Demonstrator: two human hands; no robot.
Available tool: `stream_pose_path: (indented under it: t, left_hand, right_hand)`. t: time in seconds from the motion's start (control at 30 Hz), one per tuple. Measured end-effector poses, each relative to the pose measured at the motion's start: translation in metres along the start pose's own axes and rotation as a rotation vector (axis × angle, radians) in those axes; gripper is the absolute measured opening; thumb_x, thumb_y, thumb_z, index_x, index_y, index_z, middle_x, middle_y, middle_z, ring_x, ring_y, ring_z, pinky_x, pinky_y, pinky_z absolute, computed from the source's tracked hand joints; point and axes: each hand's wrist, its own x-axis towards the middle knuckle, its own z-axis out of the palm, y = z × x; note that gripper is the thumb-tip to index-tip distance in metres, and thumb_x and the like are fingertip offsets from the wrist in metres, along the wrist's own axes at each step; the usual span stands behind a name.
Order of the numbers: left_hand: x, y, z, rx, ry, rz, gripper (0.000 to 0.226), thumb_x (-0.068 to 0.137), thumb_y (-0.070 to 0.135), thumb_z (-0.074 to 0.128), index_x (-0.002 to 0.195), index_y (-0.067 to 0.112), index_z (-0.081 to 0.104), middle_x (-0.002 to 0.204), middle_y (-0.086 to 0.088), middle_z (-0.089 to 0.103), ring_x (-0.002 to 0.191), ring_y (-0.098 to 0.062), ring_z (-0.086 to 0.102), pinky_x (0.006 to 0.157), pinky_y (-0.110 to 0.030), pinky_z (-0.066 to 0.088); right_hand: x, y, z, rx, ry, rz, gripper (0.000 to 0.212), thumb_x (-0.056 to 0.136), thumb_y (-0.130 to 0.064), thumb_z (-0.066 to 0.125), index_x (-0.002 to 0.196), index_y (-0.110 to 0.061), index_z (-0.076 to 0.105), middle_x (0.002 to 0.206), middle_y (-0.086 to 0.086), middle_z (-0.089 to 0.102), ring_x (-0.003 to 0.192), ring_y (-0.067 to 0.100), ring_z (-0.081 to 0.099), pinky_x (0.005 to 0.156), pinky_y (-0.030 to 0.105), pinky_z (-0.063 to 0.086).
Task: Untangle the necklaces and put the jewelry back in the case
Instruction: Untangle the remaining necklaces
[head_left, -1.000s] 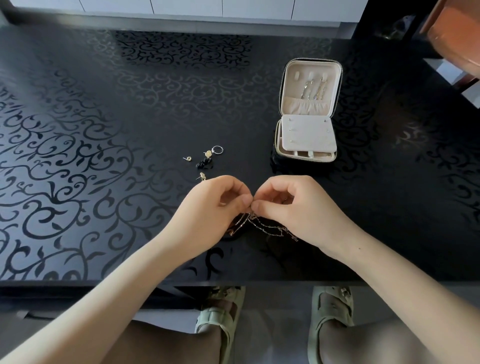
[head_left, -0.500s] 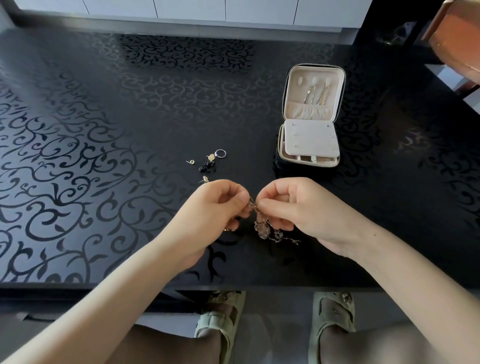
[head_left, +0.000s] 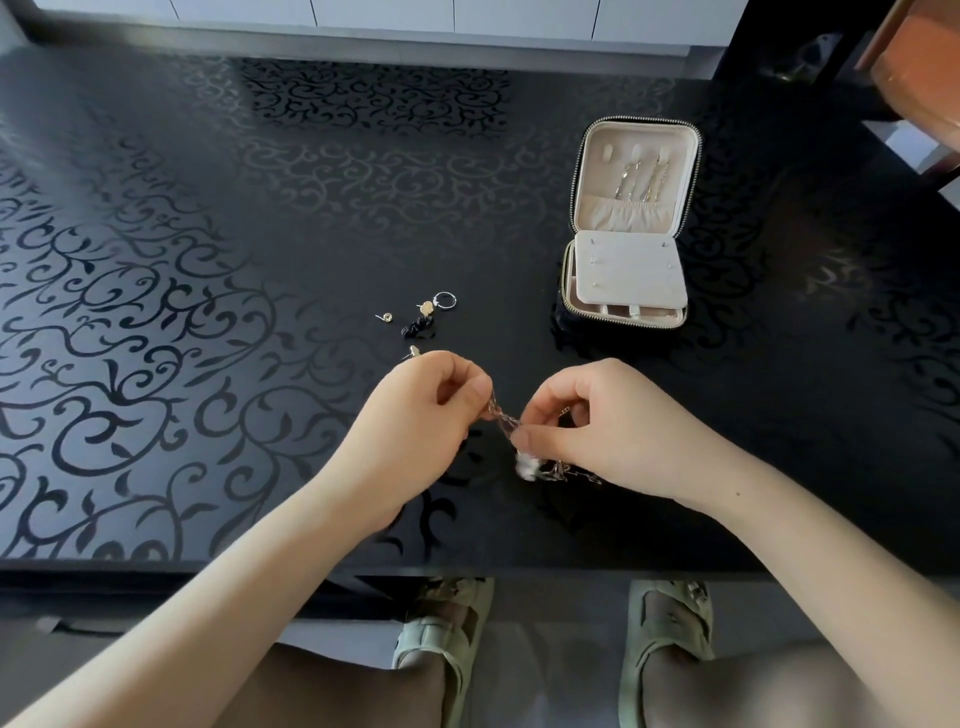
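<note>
Silvery necklaces pinched by curled left hand and right hand; tangle apparently half-hidden under palm.

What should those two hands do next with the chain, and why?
Probably ease the hands slightly apart, gently. The left hand and right hand each pinch the chain, with a short stretch showing between them. A clump of links and a pale pendant hang under the right hand, apparently tangled. A soft pull may show where the knot sits.

Before you: a glossy black surface with a scrollwork pattern, pale green sandals beneath its near edge, white cabinets behind, and a brown wooden chair at far right.
</note>
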Motion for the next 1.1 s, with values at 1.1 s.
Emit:
stream_pose_path:
  t: [1.1]
  left_hand:
    - [-0.007, 0.012, -0.013, -0.021, -0.118, 0.007, 0.013, 0.085, 0.007, 0.061, 0.081, 0.019, 0.066, 0.074, 0.003, 0.067, 0.063, -0.006, 0.054, 0.061, -0.02, 0.041]
  right_hand:
    - [-0.015, -0.004, -0.017, 0.434, 0.015, 0.141, 0.017, 0.084, -0.02, 0.064, 0.071, -0.009, 0.066, 0.053, -0.004, 0.049, 0.049, 0.004, 0.044, 0.053, 0.016, 0.038]
